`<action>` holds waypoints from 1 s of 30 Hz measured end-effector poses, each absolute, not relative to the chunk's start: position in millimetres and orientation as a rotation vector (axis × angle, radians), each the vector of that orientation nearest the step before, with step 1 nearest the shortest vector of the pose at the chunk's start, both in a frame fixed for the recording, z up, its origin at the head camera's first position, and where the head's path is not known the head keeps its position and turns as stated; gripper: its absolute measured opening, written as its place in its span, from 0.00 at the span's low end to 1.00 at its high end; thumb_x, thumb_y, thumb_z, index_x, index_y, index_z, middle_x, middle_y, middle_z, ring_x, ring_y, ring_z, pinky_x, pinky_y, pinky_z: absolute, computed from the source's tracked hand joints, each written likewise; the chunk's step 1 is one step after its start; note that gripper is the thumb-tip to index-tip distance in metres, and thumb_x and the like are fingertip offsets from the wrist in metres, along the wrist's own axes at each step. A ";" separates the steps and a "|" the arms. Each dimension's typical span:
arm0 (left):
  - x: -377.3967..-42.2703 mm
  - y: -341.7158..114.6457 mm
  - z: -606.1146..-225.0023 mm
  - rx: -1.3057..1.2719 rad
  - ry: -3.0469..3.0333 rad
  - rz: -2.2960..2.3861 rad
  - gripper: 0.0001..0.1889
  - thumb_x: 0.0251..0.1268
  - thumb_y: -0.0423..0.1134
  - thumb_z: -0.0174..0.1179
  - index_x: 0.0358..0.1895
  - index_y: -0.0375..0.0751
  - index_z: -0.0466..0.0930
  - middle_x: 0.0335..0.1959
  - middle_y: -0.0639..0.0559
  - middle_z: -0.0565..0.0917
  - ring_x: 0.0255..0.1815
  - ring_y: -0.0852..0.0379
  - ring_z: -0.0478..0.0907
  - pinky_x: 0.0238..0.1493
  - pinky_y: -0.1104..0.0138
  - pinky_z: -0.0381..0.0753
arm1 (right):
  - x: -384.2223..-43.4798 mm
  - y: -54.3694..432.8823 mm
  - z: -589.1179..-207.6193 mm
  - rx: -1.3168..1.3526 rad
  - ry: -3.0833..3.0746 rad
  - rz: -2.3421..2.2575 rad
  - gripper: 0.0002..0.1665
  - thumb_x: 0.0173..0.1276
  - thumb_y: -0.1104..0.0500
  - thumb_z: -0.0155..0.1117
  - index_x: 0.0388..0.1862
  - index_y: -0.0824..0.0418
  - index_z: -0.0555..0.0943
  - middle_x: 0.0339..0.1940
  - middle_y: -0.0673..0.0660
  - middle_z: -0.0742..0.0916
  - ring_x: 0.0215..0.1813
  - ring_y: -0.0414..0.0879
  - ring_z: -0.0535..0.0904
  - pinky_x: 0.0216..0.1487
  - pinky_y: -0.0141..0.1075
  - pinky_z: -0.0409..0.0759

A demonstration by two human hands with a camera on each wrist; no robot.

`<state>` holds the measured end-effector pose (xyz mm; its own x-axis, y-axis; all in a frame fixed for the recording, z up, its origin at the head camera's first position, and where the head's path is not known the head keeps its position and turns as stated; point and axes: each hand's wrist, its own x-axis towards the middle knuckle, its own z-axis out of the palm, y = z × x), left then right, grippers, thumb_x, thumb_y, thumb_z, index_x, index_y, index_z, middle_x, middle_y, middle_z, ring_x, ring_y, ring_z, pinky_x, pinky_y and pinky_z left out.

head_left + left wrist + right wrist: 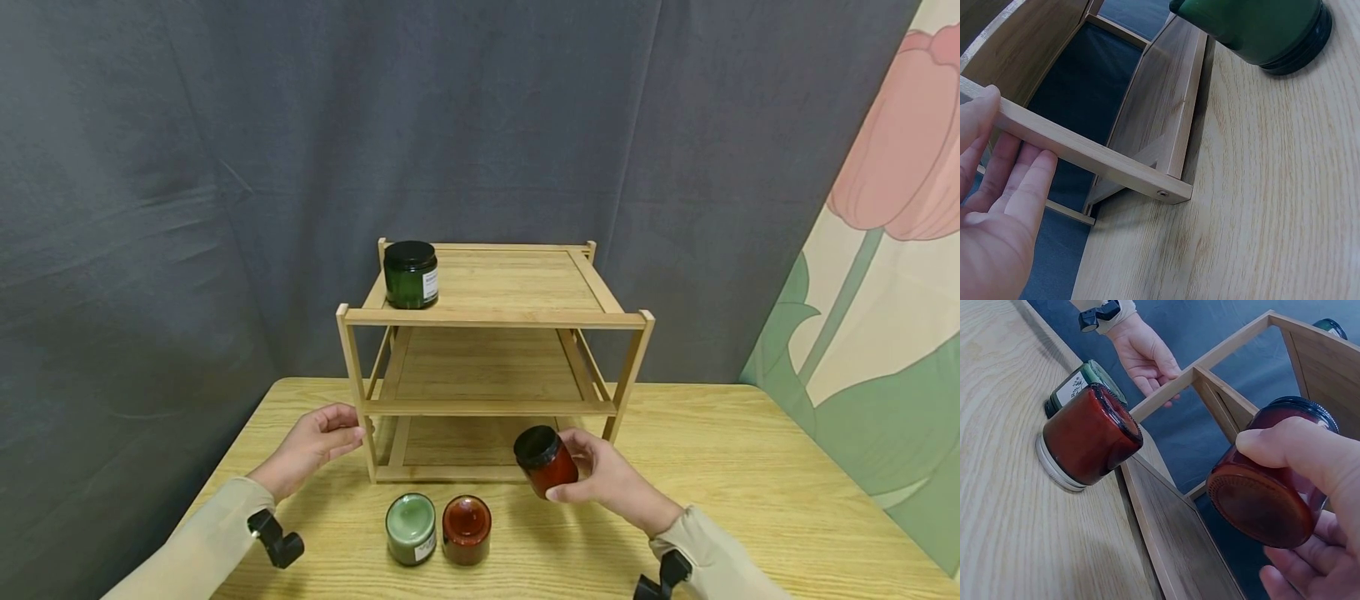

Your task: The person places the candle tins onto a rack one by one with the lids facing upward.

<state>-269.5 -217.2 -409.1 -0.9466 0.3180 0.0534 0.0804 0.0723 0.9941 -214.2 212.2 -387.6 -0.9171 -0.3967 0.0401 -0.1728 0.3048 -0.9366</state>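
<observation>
My right hand (pixel 600 477) holds an amber-red glass jar (pixel 553 473) with a black lid, tilted in front of the shelf's right side. In the right wrist view the base of this jar (pixel 1260 506) faces the camera. Thumb and fingers of my left hand (pixel 318 446) pinch the front left post of a three-tier wooden shelf (pixel 491 317). On the table before the shelf, a green jar (pixel 411 527) and a second red jar (pixel 467 530) stand upside down side by side. The red one rests on a silver lid (pixel 1057 465).
A dark green jar (pixel 410 279) with a black lid and white label stands on the top tier's left side. The shelf stands on a light wooden table (pixel 712 467). Behind hangs a dark grey curtain (pixel 450 125); at right is a wall painted with a tulip (pixel 900 142).
</observation>
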 end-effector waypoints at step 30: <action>-268.4 -216.6 -407.5 0.382 2.175 1.982 0.19 0.67 0.34 0.60 0.56 0.26 0.70 0.45 0.52 0.80 0.46 0.61 0.81 0.53 0.69 0.81 | -215.6 213.9 -391.0 -0.545 2.411 -1.648 0.45 0.52 0.63 0.77 0.66 0.71 0.65 0.59 0.64 0.79 0.61 0.56 0.76 0.63 0.44 0.72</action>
<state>-268.4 -216.6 -407.5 -0.9519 0.3033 0.0436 0.0716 0.0817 0.9941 -215.6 213.9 -391.0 -0.9186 -0.3899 0.0639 -0.2012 0.3224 -0.9250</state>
